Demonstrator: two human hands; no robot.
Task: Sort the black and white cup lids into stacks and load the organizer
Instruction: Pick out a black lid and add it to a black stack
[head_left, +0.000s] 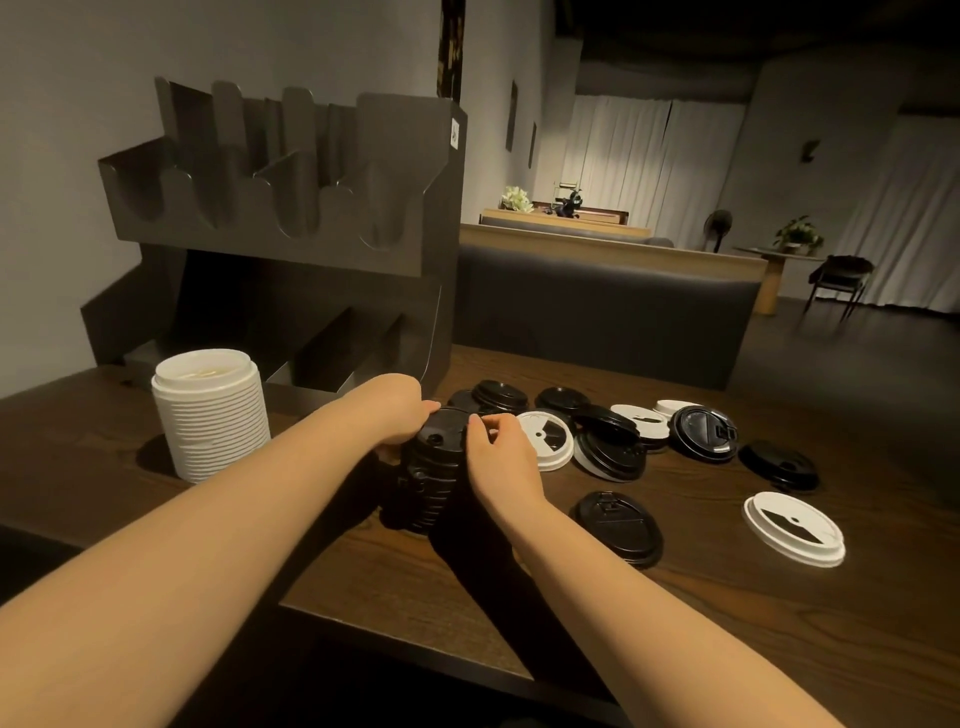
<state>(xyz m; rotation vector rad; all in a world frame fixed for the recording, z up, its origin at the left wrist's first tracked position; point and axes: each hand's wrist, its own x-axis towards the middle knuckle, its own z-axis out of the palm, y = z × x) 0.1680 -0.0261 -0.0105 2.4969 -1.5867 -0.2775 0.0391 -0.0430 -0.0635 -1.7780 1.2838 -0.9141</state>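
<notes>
Two hands are working on one stack of black plastic cup lids (434, 480) that is standing on the dark wooden counter (727, 613), its long axis running upright with a slight lean, the top lid's sip hole facing up toward us. We are seeing the left hand (400, 410) curling round the far left side of the stack near its top, while the right hand (501, 457) is pinching the rim of the uppermost lid with thumb and bent fingers.

Left of the hands, a taller stack of white plastic cup lids (212, 415) is standing upright, just in front of the dark grey tiered organizer (322, 234). The organizer's upper scooped slots are showing nothing inside; we cannot tell what the lower compartments hold, as they are lying in shadow.

Right of the black stack, loose lids are lying scattered flat: a white lid with a dark tab (548, 439) is sitting just beside the right hand, black lids (610, 447) are overlapping next to it, another black lid (618, 527) is lying nearer us, and a lone white lid (795, 527) is resting well apart toward the right. Behind the counter, a dark upholstered bench back (597, 312) is standing.
</notes>
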